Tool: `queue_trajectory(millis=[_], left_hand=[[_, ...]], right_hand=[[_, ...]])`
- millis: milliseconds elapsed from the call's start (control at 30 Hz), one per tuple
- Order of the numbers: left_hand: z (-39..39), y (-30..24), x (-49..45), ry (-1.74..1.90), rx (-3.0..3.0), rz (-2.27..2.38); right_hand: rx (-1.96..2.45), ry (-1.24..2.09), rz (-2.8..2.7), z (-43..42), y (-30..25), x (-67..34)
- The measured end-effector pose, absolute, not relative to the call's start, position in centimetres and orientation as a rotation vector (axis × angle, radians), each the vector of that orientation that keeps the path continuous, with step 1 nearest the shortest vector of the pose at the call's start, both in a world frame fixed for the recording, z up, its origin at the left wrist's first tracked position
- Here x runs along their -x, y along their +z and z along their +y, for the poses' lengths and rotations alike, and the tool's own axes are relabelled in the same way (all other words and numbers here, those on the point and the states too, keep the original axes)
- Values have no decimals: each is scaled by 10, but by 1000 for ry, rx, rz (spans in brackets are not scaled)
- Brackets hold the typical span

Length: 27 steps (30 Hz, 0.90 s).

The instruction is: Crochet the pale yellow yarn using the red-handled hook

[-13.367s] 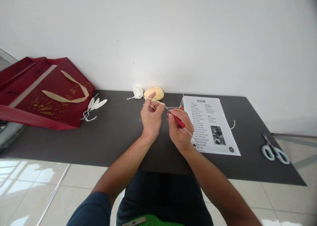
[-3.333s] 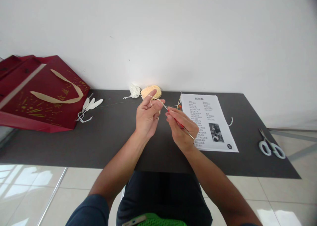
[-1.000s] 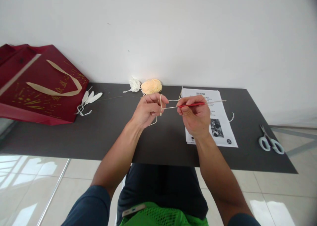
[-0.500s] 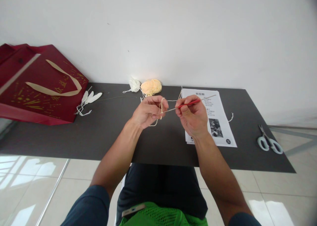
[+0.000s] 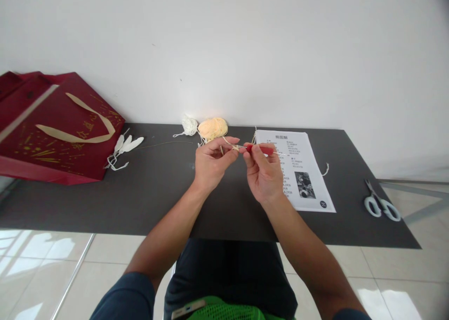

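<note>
My right hand (image 5: pixel 264 174) is closed round the red grip of a crochet hook (image 5: pixel 260 149), whose thin metal shaft points left into my left hand. My left hand (image 5: pixel 213 163) pinches pale yellow yarn (image 5: pixel 235 147) between thumb and fingers, with a strand running over the forefinger. The hook's tip meets the yarn at these fingertips; exactly how it passes through is too small to tell. Just behind my left hand lie a peach-yellow ball of yarn (image 5: pixel 213 128) and a smaller white ball of yarn (image 5: pixel 190 125).
Printed sheets (image 5: pixel 314 189) lie on the dark table (image 5: pixel 147 203), partly under my right hand. Scissors (image 5: pixel 380 203) rest near the right edge. White feather-shaped pieces with strings (image 5: pixel 126 144) lie beside a red gift bag (image 5: pixel 77 133) at the left. A wall stands behind.
My hands have come closer together, and the hook is now held more level. The left hand has turned, its thumb and fingers now pointing right around the yarn. The view has tilted slightly up.
</note>
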State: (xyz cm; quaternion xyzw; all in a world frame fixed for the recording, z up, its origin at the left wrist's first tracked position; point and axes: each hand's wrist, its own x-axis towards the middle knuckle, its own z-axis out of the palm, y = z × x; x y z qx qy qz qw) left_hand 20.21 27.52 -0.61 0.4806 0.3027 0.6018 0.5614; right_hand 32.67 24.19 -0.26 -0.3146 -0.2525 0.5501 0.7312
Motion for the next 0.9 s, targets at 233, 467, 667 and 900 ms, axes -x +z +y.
queue_trajectory(millis=[233,467,667,900], left_hand=[[268,7,-203,1363,-1158,908],[270,8,-201,1237,-1295,926],[275,3,-197,1121,-1270,831],[278,3,-197,1050,-1214,662]], right_hand=[[769,1176,-600,242,-2,-325],[888,1225,-620,246,-2,-329],[959,1285,-644,246,-5,-337],[971,1335,-676,245,0,-340]])
